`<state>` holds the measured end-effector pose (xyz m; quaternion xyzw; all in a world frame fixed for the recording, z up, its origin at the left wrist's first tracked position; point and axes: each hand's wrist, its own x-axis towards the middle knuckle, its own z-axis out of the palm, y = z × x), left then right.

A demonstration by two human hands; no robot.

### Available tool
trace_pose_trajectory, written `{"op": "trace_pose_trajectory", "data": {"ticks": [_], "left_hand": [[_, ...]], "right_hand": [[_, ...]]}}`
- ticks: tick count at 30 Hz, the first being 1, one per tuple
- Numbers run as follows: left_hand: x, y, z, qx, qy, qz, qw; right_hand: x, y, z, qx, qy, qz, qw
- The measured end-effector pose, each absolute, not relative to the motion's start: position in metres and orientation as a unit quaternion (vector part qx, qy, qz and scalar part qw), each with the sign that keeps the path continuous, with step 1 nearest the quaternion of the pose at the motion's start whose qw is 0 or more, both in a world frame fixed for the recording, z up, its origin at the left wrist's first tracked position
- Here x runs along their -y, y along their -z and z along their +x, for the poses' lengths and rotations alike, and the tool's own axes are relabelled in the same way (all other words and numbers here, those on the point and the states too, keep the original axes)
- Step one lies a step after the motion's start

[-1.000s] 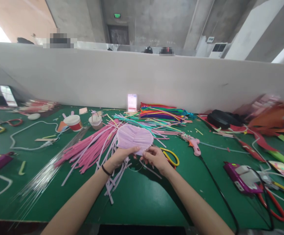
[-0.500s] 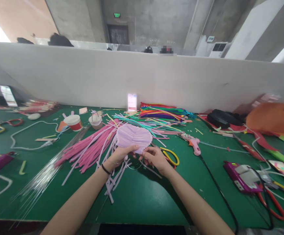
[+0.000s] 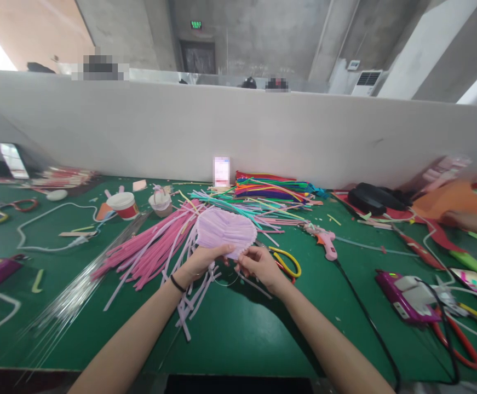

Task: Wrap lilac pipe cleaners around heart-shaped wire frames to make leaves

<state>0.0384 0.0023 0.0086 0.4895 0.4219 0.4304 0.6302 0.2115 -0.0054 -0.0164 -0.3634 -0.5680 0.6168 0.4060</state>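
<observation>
Between my hands is a lilac heart-shaped piece (image 3: 225, 229) made of pipe cleaners laid side by side, with a scalloped edge. My left hand (image 3: 205, 261) grips its lower left side, thumb on top. The fingers of my right hand (image 3: 259, 267) are closed in a pinch at its lower right edge. A thin wire loop (image 3: 225, 283) hangs below the piece between both hands. Loose lilac pipe cleaners (image 3: 189, 312) lie under and beside my left hand. Pink pipe cleaners (image 3: 151, 246) fan out to the left.
Scissors with yellow handles (image 3: 289, 262) lie right of my right hand. Farther right are a pink glue gun (image 3: 326, 243) with a black cord and a purple power strip (image 3: 406, 301). Multicoloured pipe cleaners (image 3: 271, 186) and a paper cup (image 3: 124, 205) stand behind. Another person's hand (image 3: 474, 223) is at far right.
My hands and the lilac piece are almost still. At far right, the other person's hand has come lower into view, and the orange sheet there has shifted.
</observation>
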Motion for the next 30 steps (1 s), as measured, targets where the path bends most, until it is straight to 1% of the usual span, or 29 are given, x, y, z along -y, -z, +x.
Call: {"op": "trace_pose_trajectory", "data": {"ticks": [13,21,25,30], "left_hand": [[-0.0014,-0.0117,0.0375,-0.418,-0.428,0.477,0.644],[-0.0032,-0.0049,0.0381,-0.411,-0.433,0.498,0.629],[-0.0028,-0.0037,0.0384,-0.415,-0.441,0.505,0.615],[-0.0034,-0.0049,0.0376,-0.412,-0.439,0.510,0.614]], "right_hand": [[0.0081,0.0150,0.2113,0.528,-0.658,-0.339,0.416],[0.0064,0.0170,0.2105,0.535,-0.651,-0.345,0.414],[0.0060,0.0166,0.2101,0.550,-0.627,-0.369,0.411],[0.0054,0.0166,0.2097,0.552,-0.618,-0.367,0.423]]}}
